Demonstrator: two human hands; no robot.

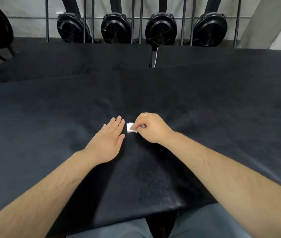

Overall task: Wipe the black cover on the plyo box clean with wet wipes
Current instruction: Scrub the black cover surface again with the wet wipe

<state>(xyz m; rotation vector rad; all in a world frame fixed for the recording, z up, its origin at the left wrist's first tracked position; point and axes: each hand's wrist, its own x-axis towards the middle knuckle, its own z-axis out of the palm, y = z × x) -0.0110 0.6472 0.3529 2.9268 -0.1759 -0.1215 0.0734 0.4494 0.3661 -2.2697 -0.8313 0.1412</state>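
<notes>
Left hand point(109, 137) flat, fingers point(117, 121) straight — right hand point(151, 128) pinching.

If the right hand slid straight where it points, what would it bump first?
Probably the fingers of the left hand: the right hand pinches the wet wipe on the black cover, aimed at them.

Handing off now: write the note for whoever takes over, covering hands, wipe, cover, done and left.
Left hand: open, flat on or just above the cover, just left of the wipe.
Right hand: pinches the small white wipe down on the cover.
Done: wipe is on the cover; wiped area cannot be told.
Left: wipe the cover out to its edges.
</notes>
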